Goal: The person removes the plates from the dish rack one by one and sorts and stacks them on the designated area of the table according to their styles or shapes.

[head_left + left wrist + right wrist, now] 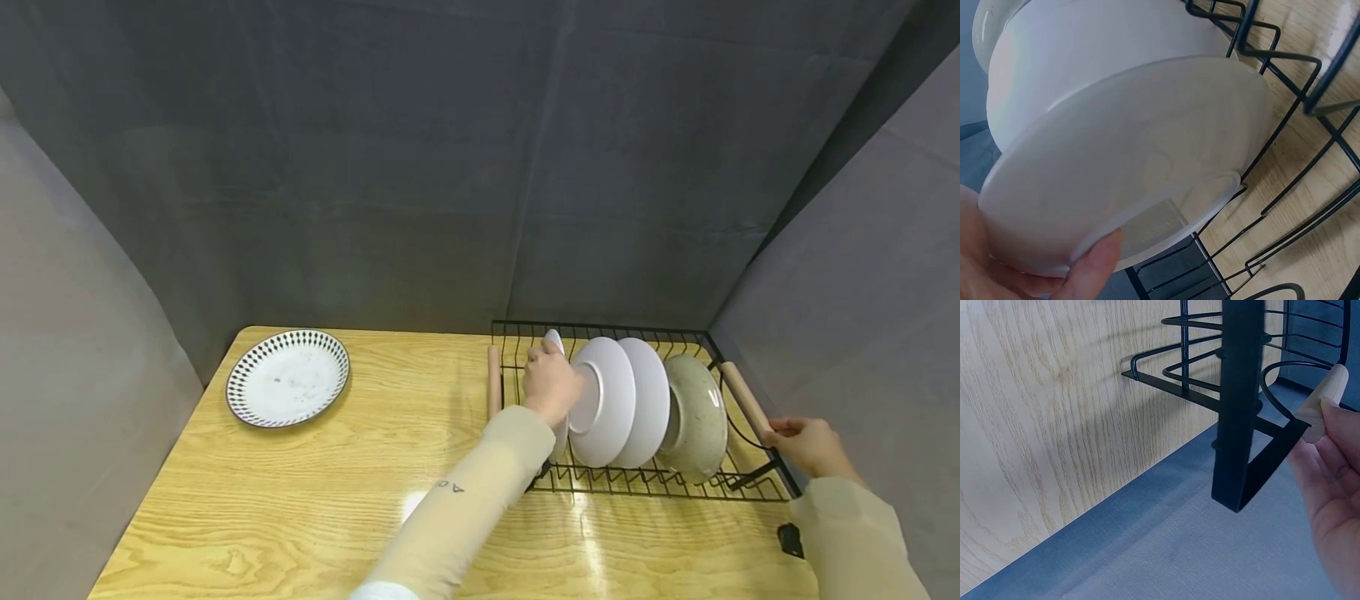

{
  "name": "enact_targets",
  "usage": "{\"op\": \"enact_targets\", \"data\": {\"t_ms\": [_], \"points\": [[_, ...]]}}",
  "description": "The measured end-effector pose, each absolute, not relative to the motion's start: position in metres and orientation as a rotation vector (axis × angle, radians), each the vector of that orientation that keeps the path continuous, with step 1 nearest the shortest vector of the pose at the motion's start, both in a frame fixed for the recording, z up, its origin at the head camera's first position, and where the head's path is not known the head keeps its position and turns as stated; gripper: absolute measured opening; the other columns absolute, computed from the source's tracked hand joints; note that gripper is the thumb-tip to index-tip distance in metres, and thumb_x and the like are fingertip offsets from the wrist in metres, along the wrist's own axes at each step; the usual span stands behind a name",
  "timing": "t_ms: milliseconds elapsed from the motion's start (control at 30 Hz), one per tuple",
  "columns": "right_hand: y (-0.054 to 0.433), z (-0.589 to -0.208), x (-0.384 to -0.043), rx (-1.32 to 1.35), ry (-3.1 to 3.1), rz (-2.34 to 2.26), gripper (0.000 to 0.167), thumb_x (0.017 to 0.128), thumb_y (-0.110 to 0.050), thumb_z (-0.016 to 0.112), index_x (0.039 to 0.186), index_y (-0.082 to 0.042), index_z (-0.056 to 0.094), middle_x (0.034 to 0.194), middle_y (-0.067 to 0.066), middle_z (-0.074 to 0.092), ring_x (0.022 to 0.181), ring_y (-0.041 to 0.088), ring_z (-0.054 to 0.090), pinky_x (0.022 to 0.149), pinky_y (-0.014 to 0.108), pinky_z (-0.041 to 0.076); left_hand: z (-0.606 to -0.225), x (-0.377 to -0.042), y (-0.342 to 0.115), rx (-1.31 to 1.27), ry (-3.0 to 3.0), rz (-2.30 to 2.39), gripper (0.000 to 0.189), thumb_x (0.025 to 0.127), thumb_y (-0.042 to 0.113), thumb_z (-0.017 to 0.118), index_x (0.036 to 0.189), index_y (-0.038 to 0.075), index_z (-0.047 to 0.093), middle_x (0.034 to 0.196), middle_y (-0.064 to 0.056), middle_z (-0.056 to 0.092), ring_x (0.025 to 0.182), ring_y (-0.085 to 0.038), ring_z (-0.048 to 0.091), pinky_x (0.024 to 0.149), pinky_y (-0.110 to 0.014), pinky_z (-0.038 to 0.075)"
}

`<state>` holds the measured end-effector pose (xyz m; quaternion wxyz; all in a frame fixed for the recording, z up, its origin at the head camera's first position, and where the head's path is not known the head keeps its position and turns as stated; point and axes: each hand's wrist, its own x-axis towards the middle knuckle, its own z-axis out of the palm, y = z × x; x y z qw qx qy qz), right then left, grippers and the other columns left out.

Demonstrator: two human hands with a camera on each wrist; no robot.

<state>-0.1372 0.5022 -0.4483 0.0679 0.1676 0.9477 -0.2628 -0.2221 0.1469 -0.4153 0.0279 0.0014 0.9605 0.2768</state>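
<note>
In the head view, the left hand and its beige fabric sleeve are covering much of the leftmost white round dish; dark lettering on that sleeve is staying too small to read fully. The right sleeve is overlapping a small black object, leaving its kind unclear. Picture edges are cutting off the pale wooden bench, the black wire rack and the right hand.

Small dark lettering is printed on the pale left sleeve, along the forearm. One character reads as a capital A; just to its left in the head view sits a smaller, rounded one, too blurred to tell for certain which letter it is.
</note>
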Motion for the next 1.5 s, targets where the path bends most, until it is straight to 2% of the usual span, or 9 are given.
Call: {"op": "enact_targets", "data": {"t_ms": [267,467,800,1033,1233,1500], "points": [[0.503,-0.452,-0.138,0.524,2.861,-0.781,0.056,0.089,-0.032,0.057,0.116,0.016,0.048,0.105,0.037,0.053,0.094,0.051,0.048,0.072,0.058,0.042,-0.408,-0.228,0.143,0.013,2.957,0.887,0.064,0.082,0.035,0.059,0.134,0.002,0.037,0.101,-0.017,0.051,0.071,-0.022,0.057,0.051,-0.026,0.047],[0.504,-0.454,-0.137,0.54,2.851,-0.783,0.058,0.089,-0.033,0.057,0.117,0.017,0.047,0.107,0.038,0.051,0.094,0.051,0.048,0.072,0.059,0.042,-0.392,-0.232,0.135,0.064,2.977,0.924,0.059,0.083,0.031,0.056,0.13,-0.001,0.039,0.101,-0.018,0.051,0.067,-0.021,0.056,0.05,-0.026,0.047],[0.502,-0.452,-0.137,0.539,2.855,-0.78,0.057,0.089,-0.031,0.057,0.117,0.017,0.047,0.106,0.037,0.052,0.093,0.051,0.049,0.07,0.058,0.043,-0.361,-0.234,0.117,0.175,3.01,0.995,0.062,0.084,0.023,0.05,0.138,0.001,0.03,0.113,-0.021,0.049,0.077,-0.027,0.06,0.056,-0.03,0.05],[0.502,-0.453,-0.138,0.539,2.846,-0.796,0.059,0.089,-0.033,0.057,0.117,0.017,0.047,0.107,0.038,0.051,0.094,0.051,0.048,0.07,0.058,0.043,-0.346,-0.24,0.093,0.191,2.974,1.208,0.052,0.084,0.017,0.048,0.133,0.009,0.035,0.102,-0.014,0.049,0.071,-0.024,0.056,0.056,-0.034,0.047],[0.505,-0.456,-0.141,0.555,2.852,-0.793,0.057,0.089,-0.032,0.057,0.117,0.017,0.048,0.106,0.037,0.052,0.091,0.049,0.051,0.069,0.057,0.044,-0.342,-0.253,0.065,0.119,2.938,1.502,0.052,0.086,0.016,0.05,0.136,0.01,0.037,0.102,-0.014,0.053,0.082,-0.028,0.057,0.07,-0.037,0.05],[0.506,-0.453,-0.14,0.514,2.85,-0.781,0.055,0.089,-0.03,0.057,0.116,0.018,0.048,0.103,0.036,0.054,0.09,0.049,0.051,0.068,0.056,0.044,-0.35,-0.268,0.022,-0.026,2.937,1.887,0.05,0.083,0.013,0.05,0.132,0.007,0.043,0.106,-0.017,0.059,0.094,-0.031,0.056,0.083,-0.044,0.046]]}}
